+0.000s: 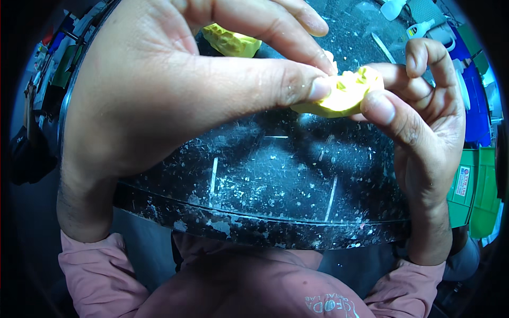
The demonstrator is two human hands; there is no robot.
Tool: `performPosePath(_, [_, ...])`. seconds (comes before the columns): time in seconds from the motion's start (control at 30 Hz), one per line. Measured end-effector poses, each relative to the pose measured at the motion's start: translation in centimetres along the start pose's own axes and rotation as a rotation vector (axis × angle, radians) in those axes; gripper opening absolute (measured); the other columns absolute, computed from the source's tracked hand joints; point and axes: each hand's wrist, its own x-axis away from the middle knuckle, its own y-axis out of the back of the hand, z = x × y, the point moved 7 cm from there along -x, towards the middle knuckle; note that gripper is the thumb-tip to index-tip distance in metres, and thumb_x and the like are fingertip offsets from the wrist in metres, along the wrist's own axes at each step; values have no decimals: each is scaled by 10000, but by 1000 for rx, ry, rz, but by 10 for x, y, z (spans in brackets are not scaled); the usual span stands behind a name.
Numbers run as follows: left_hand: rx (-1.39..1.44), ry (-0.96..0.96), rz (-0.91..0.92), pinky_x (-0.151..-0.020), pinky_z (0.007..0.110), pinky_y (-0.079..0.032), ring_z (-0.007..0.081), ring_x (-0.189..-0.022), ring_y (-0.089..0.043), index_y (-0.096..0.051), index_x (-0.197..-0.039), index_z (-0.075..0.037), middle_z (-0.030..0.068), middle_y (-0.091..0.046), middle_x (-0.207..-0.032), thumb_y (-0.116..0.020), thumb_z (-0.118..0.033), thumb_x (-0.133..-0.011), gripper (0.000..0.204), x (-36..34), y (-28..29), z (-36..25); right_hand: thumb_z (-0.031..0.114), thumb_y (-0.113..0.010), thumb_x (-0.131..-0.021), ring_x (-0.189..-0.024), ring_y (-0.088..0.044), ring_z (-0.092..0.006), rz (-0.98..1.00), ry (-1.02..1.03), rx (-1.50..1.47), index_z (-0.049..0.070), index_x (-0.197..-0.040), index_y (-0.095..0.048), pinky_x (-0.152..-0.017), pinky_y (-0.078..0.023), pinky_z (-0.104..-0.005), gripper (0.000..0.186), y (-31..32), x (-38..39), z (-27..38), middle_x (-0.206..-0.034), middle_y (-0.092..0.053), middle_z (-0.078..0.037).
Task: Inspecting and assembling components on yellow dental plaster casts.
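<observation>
Above the bench, a yellow dental model (339, 100) with a row of teeth along its top is held between my two hands, brightly lit on its front. My right hand (424, 116) grips its right end, thumb in front and fingers behind. From the left, my left hand (212, 79) closes thumb and forefinger on the model's other end. A small whitish piece (329, 55) shows by the left forefinger's tip; whether it is a tooth of the model or separate, I cannot tell. Behind my left hand lies a second yellow dental model (233, 42), partly covered by the fingers.
The black bench top (265, 164) is worn and flecked with white. A slim pointed tool (383, 47) lies at the far right, near pale handled items (421, 29). Green bins (482, 185) stand beyond my right wrist. A person in dark clothing (34, 151) is at the far left.
</observation>
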Motion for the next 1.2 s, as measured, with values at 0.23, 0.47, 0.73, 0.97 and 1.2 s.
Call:
performPosePath(0.23, [-60, -64, 26, -1020, 383, -438, 253, -1186, -585, -763, -1003, -24, 176, -652, -1226, -738, -110, -796, 226, 1, 0, -2, 19, -742, -837, -905, -726, -221, 6, 97, -191, 55, -1129, -418, -808, -613, -309, 438, -15, 4, 5, -1022, -709, -190])
performPosePath(0.47, [-130, -138, 94, -1020, 387, -437, 254, -1185, -584, -763, -992, -20, 178, -652, -1222, -741, -97, -784, 222, -8, -6, -7, -36, -746, -823, -942, -704, -204, 93, 286, -128, 77, -1092, -408, -866, -550, -293, 447, -10, 3, 10, -1033, -708, -191])
performPosePath(0.73, [-278, -277, -21, -1038, 439, -424, 286, -1171, -586, -750, -932, -20, 180, -667, -1177, -766, -30, -703, 230, -7, 0, -32, -68, -772, -783, -1110, -649, -295, 79, 371, 1, 99, -1056, -344, -952, -528, -377, 534, -1, 0, 15, -1072, -694, -230])
performPosePath(0.97, [-630, -385, -18, -1069, 492, -407, 338, -1199, -562, -743, -943, -63, 170, -661, -1155, -793, -76, -638, 309, 5, 3, -67, -91, -751, -785, -1154, -613, -344, 110, 325, 0, 105, -1025, -291, -911, -577, -422, 554, -12, 10, 40, -1151, -642, -288])
performPosePath(1.2, [-710, -407, -79, -1063, 529, -406, 336, -1186, -561, -741, -950, -106, 197, -610, -1206, -801, -139, -638, 319, 10, 4, -72, 55, -777, -800, -1015, -626, -339, 121, 537, 261, 88, -993, -278, -852, -571, -396, 536, -11, 12, 54, -1080, -668, -243])
